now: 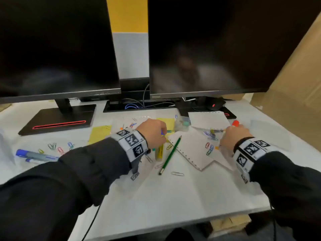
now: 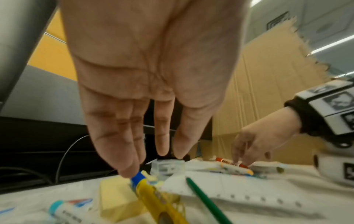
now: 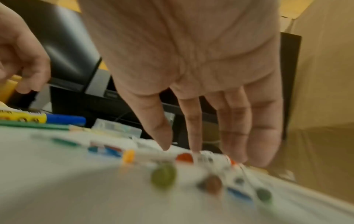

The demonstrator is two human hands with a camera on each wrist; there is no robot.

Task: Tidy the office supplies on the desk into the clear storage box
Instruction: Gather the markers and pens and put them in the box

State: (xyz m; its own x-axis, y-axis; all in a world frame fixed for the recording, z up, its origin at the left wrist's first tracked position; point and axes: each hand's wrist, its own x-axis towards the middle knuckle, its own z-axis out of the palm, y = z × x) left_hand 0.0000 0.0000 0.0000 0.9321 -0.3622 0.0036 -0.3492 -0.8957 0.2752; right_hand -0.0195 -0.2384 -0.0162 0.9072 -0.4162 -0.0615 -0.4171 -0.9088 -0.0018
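Note:
My left hand reaches down with straight fingers and touches the blue cap of a yellow marker lying on the desk; the thumb stands apart from it. Just beyond stands the small clear storage box, also in the left wrist view. My right hand points down at a white marker with an orange cap. Its thumb and index fingertips touch the marker on either side. A green pencil lies between the hands.
Coloured paper clips are scattered over the white desk, with perforated sheets, yellow sticky notes and a blue marker at left. Two dark monitors stand behind. A cardboard panel rises at right.

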